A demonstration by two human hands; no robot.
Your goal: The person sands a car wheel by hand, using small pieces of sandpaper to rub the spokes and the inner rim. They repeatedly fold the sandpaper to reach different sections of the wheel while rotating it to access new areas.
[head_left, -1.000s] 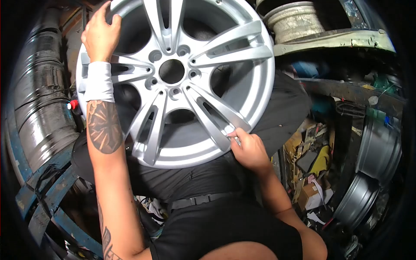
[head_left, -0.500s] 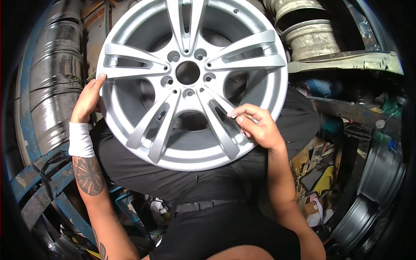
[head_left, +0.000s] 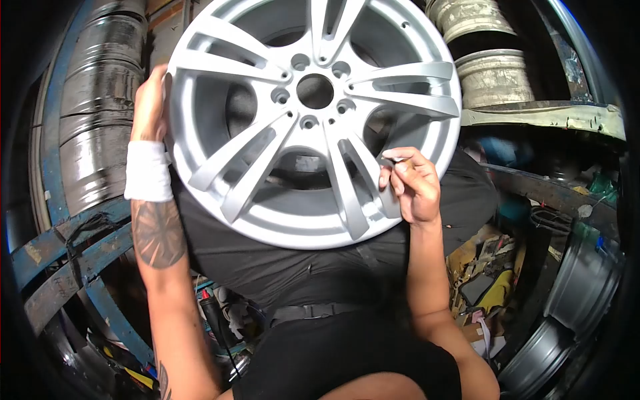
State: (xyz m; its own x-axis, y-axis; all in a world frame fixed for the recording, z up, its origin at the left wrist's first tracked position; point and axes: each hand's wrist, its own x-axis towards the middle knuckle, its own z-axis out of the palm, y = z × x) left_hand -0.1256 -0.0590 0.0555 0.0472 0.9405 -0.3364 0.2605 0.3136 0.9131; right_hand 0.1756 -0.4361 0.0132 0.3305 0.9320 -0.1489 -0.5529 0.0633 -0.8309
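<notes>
A silver alloy wheel (head_left: 347, 218) with paired spokes lies across my lap, face up and tilted toward me. My left hand (head_left: 151, 107) is wrapped around its left edge, with the fingertips hidden behind the rim. My right hand (head_left: 417, 187) hovers over the lower right spokes, thumb and forefinger pinched on a small thin piece (head_left: 387, 161) whose kind I cannot tell. Its other fingers are curled in. The hub hole and bolt holes face up, and black trousers (head_left: 267, 270) show below the wheel.
Shiny metal barrels (head_left: 100, 120) stack at the left beside a blue metal frame (head_left: 73, 230). Worn wheels (head_left: 497, 77) sit on a rack at upper right, with more grey wheels (head_left: 583, 280) at lower right. A red-tipped black tool (head_left: 213, 313) lies low at left, near assorted clutter.
The wheel has turned clockwise, and it sits further right and up in view. My left hand has moved up with its edge. The right hand has lifted slightly up and right, still pinching.
</notes>
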